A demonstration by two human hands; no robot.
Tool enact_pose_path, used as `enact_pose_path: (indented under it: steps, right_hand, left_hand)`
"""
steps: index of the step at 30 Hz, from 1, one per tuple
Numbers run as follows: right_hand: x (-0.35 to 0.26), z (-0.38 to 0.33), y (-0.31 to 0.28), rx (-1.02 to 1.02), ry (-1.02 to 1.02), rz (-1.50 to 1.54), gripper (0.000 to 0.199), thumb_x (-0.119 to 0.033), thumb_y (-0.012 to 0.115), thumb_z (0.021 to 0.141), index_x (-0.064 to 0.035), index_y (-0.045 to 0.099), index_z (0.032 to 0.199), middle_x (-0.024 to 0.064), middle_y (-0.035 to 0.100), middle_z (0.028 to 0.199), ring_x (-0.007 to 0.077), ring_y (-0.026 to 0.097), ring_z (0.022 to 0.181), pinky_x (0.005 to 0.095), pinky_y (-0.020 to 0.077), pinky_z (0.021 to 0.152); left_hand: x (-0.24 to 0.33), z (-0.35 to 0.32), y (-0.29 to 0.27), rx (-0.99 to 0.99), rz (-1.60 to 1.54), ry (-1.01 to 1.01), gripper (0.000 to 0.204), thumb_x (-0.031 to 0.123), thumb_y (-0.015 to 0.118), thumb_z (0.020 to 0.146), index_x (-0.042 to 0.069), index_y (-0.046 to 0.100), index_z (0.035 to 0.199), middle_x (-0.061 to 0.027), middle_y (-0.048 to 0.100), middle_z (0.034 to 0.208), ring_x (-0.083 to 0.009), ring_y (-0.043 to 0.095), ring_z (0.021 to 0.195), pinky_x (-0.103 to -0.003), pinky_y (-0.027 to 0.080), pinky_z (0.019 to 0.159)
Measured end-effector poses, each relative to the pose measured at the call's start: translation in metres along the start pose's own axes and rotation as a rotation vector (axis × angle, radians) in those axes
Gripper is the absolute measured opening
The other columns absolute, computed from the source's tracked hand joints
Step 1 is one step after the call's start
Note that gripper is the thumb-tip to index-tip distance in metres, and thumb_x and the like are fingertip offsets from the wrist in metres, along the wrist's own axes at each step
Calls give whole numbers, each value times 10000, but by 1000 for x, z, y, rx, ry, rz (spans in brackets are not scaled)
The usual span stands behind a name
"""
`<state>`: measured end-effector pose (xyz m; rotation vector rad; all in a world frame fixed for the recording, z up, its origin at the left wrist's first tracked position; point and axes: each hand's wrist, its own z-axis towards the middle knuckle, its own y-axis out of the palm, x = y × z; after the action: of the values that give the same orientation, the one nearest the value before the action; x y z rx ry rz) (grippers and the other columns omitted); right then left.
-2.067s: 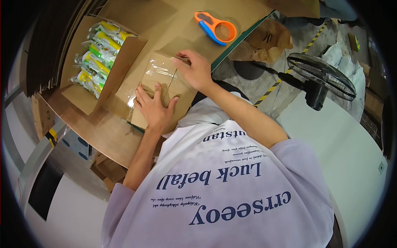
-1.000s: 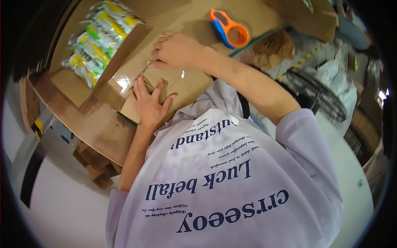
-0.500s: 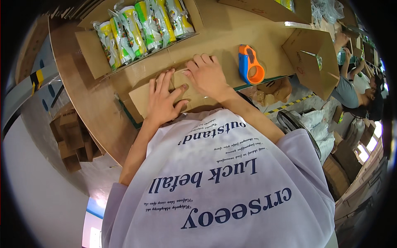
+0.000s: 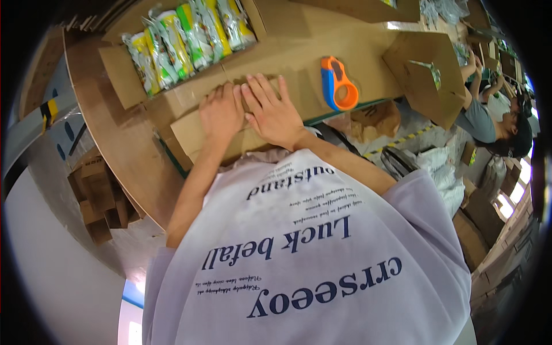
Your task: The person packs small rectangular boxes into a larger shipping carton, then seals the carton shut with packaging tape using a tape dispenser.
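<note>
Both my hands lie on a brown cardboard flap (image 4: 185,131) close to my body. My left hand (image 4: 222,114) presses down with its fingers side by side and somewhat bent. Beside it my right hand (image 4: 272,114) rests flat, fingers stretched and a little apart, its thumb near the left hand. Neither holds anything. To the right lies an orange and blue tape dispenser (image 4: 347,95). Beyond my hands stands an open carton (image 4: 122,73) with several clear-wrapped, yellow, green and white tube-shaped packages (image 4: 198,37) in a row.
Another open carton (image 4: 428,75) stands on the table's right, with a further carton (image 4: 374,8) at the back. Stacked boxes (image 4: 98,184) are on the floor at left. A co-worker (image 4: 494,123) in a grey sleeve works at far right. Crumpled brown paper (image 4: 376,123) lies below the table edge.
My left hand has slid up next to the right one, its fingers drawn together. My right hand has flattened and its fingers have straightened. The whole view has shifted slightly.
</note>
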<state>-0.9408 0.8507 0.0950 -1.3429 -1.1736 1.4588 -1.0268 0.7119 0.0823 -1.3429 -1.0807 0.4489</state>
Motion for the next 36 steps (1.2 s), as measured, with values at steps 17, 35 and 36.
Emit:
enact_pose_path:
  steps: [17, 35, 36]
  right_hand:
    - [5, -29, 4, -1, -124, 205, 724, -446, 545, 910, 21, 397, 1443, 190, 327, 1542, 325, 248, 1457, 504, 150, 1198]
    - [150, -88, 53, 202, 833, 134, 533, -501, 680, 807, 31, 658, 770, 234, 645, 683, 394, 673, 732, 456, 529, 705]
    - [156, -84, 58, 257, 862, 104, 519, -490, 679, 817, 27, 658, 774, 228, 642, 676, 390, 671, 713, 453, 523, 696]
  left_hand:
    - [0, 5, -4, 63, -214, -8, 280, 248, 469, 1001, 46, 657, 1048, -141, 695, 1062, -320, 637, 1013, -434, 463, 905]
    - [-83, -107, 4, 97, -860, -557, 528, 311, 371, 1072, -33, 359, 1472, -164, 420, 1496, -248, 388, 1370, -313, 282, 1126]
    - [-88, -102, 4, 65, -891, -600, 533, 320, 364, 1074, -34, 358, 1473, -161, 421, 1495, -244, 375, 1379, -305, 274, 1129]
